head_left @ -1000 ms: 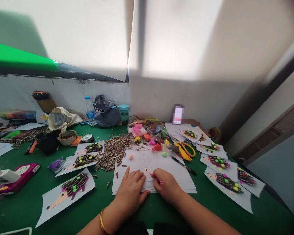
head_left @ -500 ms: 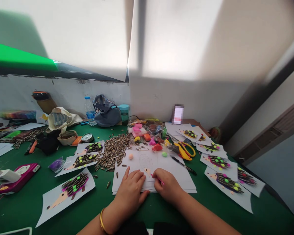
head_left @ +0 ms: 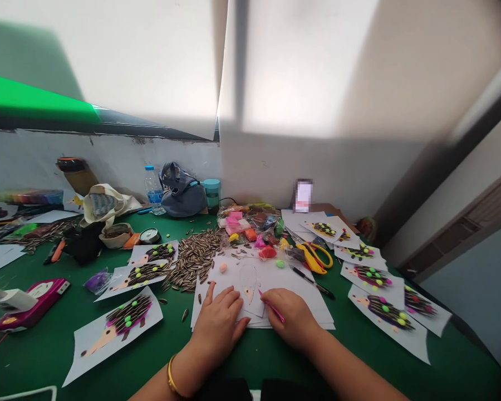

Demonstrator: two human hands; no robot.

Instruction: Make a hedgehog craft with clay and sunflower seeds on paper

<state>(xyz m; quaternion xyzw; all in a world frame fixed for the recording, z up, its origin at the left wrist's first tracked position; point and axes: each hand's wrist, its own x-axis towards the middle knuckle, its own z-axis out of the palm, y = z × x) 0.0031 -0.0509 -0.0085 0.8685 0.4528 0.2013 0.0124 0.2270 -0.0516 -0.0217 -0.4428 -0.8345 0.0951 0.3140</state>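
My left hand (head_left: pixel 219 317) lies flat with fingers spread on the white paper (head_left: pixel 309 312), at the left edge of a smaller sheet (head_left: pixel 256 307). On that sheet are a faint pencilled oval and a pointed peach-coloured clay face (head_left: pixel 249 293) with dark dots. My right hand (head_left: pixel 291 316) is closed round a thin pink stick-like tool (head_left: pixel 276 313), its tip close to the sheet's right side. A peach clay ball (head_left: pixel 222 267) and a green clay ball (head_left: pixel 280 264) rest farther up the paper.
Sunflower seeds (head_left: pixel 192 256) are heaped left of the paper. Bagged coloured clay (head_left: pixel 250 223) lies behind it, with yellow scissors (head_left: pixel 317 256) and a black pen (head_left: pixel 313 281) to the right. Finished hedgehog cards, including one nearby (head_left: pixel 117 328), flank both sides. A phone (head_left: pixel 303 195) leans on the wall.
The small sheet has turned and shifted slightly left. My left hand has moved a little left with it, and more of the pink tool shows in my right hand.
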